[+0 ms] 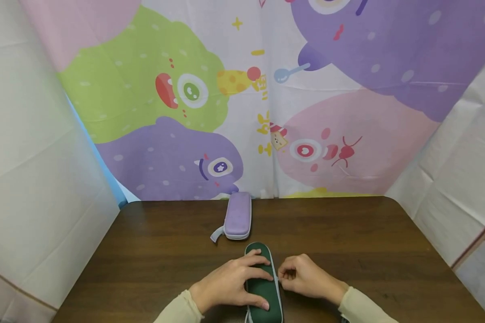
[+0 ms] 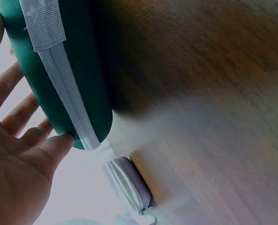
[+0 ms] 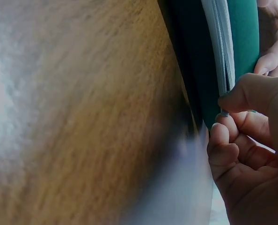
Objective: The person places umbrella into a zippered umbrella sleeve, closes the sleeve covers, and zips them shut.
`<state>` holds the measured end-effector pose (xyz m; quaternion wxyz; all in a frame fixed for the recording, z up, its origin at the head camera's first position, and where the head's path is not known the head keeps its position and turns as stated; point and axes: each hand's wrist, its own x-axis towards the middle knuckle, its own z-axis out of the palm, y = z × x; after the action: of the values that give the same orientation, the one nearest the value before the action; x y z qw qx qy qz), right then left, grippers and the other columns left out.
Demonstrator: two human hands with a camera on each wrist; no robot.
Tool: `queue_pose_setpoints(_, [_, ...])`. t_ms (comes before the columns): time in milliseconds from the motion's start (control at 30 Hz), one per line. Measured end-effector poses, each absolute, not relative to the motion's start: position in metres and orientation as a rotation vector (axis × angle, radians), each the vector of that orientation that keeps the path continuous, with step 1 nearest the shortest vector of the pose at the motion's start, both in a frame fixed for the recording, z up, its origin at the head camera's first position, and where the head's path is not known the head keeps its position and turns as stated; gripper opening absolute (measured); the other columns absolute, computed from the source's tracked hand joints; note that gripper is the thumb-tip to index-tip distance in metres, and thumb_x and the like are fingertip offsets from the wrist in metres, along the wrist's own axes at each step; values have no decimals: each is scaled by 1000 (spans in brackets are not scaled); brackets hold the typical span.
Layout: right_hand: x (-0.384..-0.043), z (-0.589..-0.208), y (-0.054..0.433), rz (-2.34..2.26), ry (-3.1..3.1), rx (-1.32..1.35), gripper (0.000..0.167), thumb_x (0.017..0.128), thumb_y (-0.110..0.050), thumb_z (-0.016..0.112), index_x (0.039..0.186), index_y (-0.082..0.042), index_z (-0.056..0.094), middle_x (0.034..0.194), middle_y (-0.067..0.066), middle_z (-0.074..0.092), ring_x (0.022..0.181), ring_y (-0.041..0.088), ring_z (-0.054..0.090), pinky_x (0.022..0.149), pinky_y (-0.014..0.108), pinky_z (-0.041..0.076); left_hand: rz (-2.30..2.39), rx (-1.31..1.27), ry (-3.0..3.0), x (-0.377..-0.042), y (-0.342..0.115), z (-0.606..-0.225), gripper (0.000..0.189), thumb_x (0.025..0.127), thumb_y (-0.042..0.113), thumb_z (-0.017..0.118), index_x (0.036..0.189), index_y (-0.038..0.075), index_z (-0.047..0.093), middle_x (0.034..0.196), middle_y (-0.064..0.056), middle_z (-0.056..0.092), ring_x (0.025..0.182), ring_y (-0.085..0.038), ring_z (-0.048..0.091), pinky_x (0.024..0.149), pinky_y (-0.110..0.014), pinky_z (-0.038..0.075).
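Note:
A dark green pencil case (image 1: pixel 262 294) with a pale zip lies lengthwise at the table's near side. Across its top rests my left hand (image 1: pixel 240 280), fingers spread and slightly bent, with the tips touching the cover. The left wrist view shows the case's side, where a light ribbed tab (image 2: pixel 44 26) sits over the zip band (image 2: pixel 69 91). At the case's right edge, my right hand (image 1: pixel 303 274) pinches the small zipper pull (image 3: pixel 224 113) between thumb and forefinger. Most of the pull is hidden by the fingertips. A narrow dark line shows along the zip above the thumb.
Beyond the green case lies a purple zipped case (image 1: pixel 239 215) with a pale strap at its near left corner. The brown wooden table (image 1: pixel 347 233) ends at a cartoon-print curtain (image 1: pixel 258 170). White cloth hangs at both sides.

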<state>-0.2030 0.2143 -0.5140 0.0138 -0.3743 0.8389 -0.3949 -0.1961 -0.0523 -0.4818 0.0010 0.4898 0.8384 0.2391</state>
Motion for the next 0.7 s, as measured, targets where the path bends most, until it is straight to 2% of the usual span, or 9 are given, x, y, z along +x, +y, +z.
queue_pose_setpoints(267, [-199,-516,214,-1236,2611,-1160,19,80,2,73,79,-17,72,76,-15,60,68,-7,53,57,17,50,746,1537,2632,-196,-52,-483,55,85,66,73,125,29,73,143,2,59,145,-33,47,115,-41,44])
queue_pose_setpoints(700, [-191,-515,214,-1234,2588,-1147,19,79,3,72,79,-16,72,76,-16,59,68,-7,54,57,17,51,735,1543,2647,-197,-53,-484,56,84,67,73,124,29,73,143,3,59,145,-28,48,115,-42,45])
